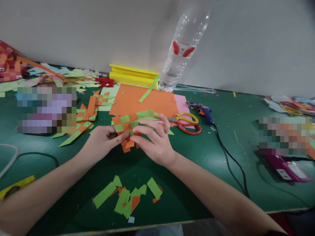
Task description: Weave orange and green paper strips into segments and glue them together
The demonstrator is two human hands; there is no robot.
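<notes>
A woven piece of orange and green paper strips (126, 123) is held up over the green table in both hands. My left hand (104, 139) grips its lower left part, thumb in front and fingers behind. On the right side, my right hand (156, 139) pinches the lower edge between thumb and fingertip, its other fingers loosely bent. Scissors with yellow and red handles (188, 123) lie just behind the right hand. Green and orange paper scraps (125, 200) lie in front of both hands. Woven orange and green pieces (86, 114) rest to the left.
Orange paper sheets (145, 98) lie behind the hands, with a yellow folded strip (134, 76) and a tall plastic bottle (182, 49) by the wall. A blue glue gun (205, 111) trails its black cord at right. A purple power strip (285, 167) stands farther right.
</notes>
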